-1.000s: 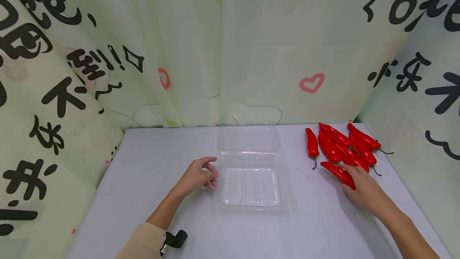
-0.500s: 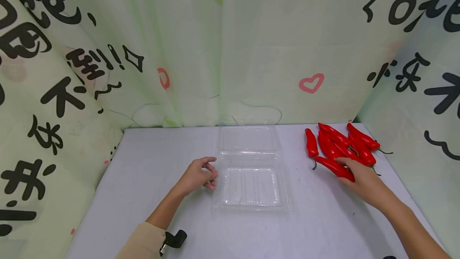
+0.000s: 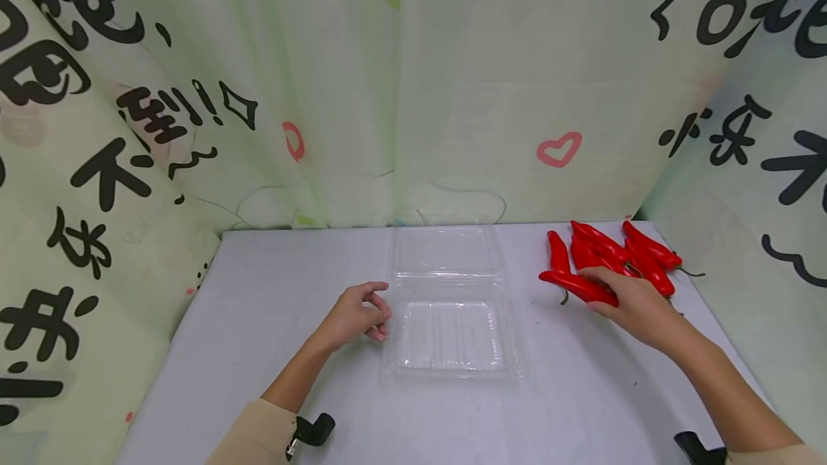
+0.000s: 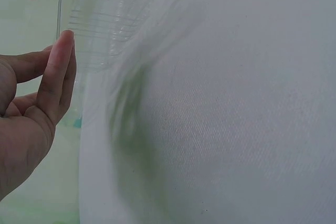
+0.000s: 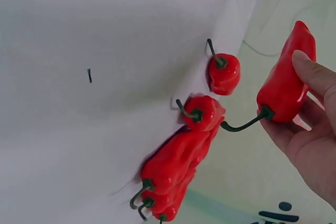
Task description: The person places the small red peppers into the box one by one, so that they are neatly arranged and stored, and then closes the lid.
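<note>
In the head view my right hand (image 3: 639, 311) grips a red chili pepper (image 3: 578, 288), held up off the table with its tip pointing left. Thumb and fingers close around that pepper (image 5: 287, 80) in the right wrist view, its green stem hanging free. A clear plastic clamshell box (image 3: 446, 336) lies unfolded mid-table, its lid (image 3: 446, 251) laid back toward the curtain. Beside the box's left edge is my left hand (image 3: 358, 314), fingers loosely bent and holding nothing. The left wrist view puts its fingertips close to the box wall; whether they touch I cannot tell.
Several red peppers (image 3: 652, 271) are heaped at the table's back right. One lone pepper (image 3: 557, 251) lies just left of that heap. Printed curtains (image 3: 452, 92) enclose the white table (image 3: 271, 264) at the back and sides. Black wrist devices (image 3: 315, 429) show near both sleeves.
My right hand has moved left and slightly away from me, carrying the pepper from the heap's front edge to in front of the lone pepper. The left hand and box stay put.
</note>
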A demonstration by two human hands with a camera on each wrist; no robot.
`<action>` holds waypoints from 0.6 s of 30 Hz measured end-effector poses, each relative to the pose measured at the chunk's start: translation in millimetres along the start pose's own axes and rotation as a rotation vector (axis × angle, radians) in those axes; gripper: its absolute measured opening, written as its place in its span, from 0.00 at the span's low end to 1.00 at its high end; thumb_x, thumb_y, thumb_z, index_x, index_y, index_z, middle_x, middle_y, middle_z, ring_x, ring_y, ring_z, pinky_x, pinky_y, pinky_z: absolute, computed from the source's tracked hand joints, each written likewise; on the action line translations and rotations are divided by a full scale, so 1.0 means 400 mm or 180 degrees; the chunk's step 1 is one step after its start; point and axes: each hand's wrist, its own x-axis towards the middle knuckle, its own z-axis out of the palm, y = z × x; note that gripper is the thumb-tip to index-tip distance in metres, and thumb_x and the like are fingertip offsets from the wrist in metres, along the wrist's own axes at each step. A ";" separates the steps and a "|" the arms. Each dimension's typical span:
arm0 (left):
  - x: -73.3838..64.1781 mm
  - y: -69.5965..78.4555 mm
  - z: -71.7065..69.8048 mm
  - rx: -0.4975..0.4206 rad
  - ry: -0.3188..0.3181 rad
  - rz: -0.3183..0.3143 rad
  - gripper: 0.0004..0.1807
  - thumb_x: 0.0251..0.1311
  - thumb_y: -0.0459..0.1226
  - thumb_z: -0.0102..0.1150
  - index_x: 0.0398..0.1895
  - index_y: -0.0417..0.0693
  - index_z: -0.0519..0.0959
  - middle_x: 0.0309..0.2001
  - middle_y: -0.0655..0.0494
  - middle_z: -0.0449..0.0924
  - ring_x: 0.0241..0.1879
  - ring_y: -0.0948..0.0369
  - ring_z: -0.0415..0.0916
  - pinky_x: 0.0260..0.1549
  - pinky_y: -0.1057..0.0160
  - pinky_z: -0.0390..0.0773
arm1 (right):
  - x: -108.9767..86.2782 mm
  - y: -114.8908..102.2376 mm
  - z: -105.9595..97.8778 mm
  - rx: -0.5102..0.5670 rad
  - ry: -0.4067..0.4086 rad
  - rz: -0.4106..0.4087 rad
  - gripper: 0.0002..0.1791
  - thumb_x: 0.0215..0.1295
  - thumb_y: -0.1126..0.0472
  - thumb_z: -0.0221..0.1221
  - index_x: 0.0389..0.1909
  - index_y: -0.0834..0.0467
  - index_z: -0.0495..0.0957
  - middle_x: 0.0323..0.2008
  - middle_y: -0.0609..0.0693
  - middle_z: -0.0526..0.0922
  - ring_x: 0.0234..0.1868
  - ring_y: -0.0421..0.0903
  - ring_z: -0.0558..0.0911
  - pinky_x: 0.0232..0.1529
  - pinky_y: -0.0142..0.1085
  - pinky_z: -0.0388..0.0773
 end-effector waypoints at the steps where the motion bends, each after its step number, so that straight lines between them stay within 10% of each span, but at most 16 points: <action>1: 0.000 0.000 0.000 0.0003 -0.0005 0.0003 0.34 0.63 0.23 0.61 0.74 0.32 0.65 0.40 0.42 0.79 0.25 0.60 0.83 0.27 0.58 0.89 | 0.003 -0.004 -0.002 0.0009 -0.0005 -0.0013 0.40 0.51 0.61 0.78 0.66 0.61 0.74 0.56 0.70 0.81 0.53 0.68 0.79 0.37 0.53 0.90; 18: 0.003 -0.006 -0.006 -0.0024 -0.0073 -0.0011 0.35 0.63 0.23 0.60 0.74 0.32 0.65 0.42 0.42 0.79 0.26 0.58 0.84 0.28 0.58 0.89 | 0.055 -0.064 -0.013 0.0112 -0.0226 -0.0075 0.39 0.53 0.56 0.78 0.68 0.56 0.76 0.54 0.61 0.83 0.56 0.62 0.79 0.39 0.47 0.90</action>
